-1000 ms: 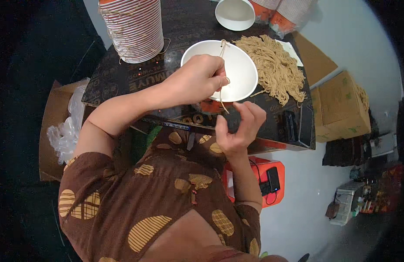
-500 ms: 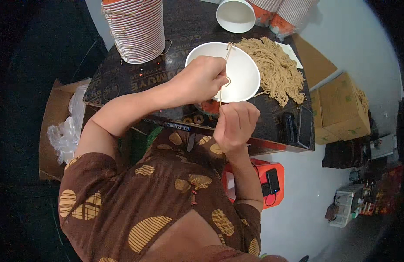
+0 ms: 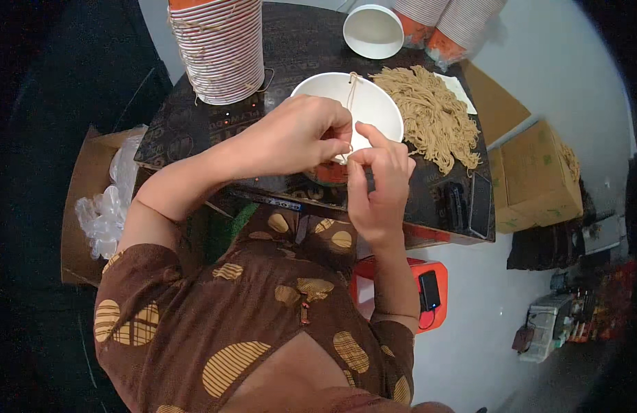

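Note:
A white paper bucket (image 3: 377, 110) lies with its mouth facing up at the table's front edge, its orange outside showing a little below the rim. A thin tan cord (image 3: 352, 88) passes through a hole at its far rim and hangs down inside. My left hand (image 3: 311, 134) reaches across the bucket, thumb and fingers pinched on the cord at the near rim. Close beside it, my right hand (image 3: 384, 175) has thumb and forefinger at the same near rim, pinching the cord's end; the fingertips partly hide it.
A tall stack of buckets (image 3: 222, 51) stands at the back left. Right of my bucket lies a heap of tan cords (image 3: 432, 117). Another white bucket (image 3: 373, 33) lies behind. A black phone-like object (image 3: 456, 205) sits at the table's right; cardboard boxes (image 3: 538, 172) stand beyond.
My hands have come closer together at the near rim. The cord, stretched taut before, now hangs loose inside the bucket. My right hand has moved up.

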{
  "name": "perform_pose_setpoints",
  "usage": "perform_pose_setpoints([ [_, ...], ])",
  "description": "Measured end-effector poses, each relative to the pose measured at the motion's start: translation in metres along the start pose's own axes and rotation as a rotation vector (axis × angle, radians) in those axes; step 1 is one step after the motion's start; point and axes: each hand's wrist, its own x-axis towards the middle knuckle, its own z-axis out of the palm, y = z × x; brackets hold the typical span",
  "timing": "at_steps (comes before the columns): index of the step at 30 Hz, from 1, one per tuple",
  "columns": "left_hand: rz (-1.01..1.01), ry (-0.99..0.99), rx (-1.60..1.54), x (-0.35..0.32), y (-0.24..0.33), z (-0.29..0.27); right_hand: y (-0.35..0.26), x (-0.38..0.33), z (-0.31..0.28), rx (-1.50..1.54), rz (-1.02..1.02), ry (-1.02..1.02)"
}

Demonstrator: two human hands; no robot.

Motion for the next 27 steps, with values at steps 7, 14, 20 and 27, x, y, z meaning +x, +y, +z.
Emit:
perform_pose_setpoints([
  [7, -0.048, -0.022, -0.058, -0.004, 0.002, -0.003, 0.002, -0.001, 0.003, 0.056, -0.037, 0.027],
  [14, 0.111, -0.004, 0.173, -0.013, -0.004, -0.002, -0.004, -0.005, 0.008, -0.145, -0.099, 0.171],
  [20, 0.216, -0.024, 0.197, -0.023, 0.002, 0.000, -0.002, -0.011, 0.013, -0.199, -0.088, 0.190],
  [27, 0.239, 0.001, 0.175, -0.028, -0.002, 0.005, -0.006, -0.014, 0.014, -0.179, -0.007, 0.245],
])
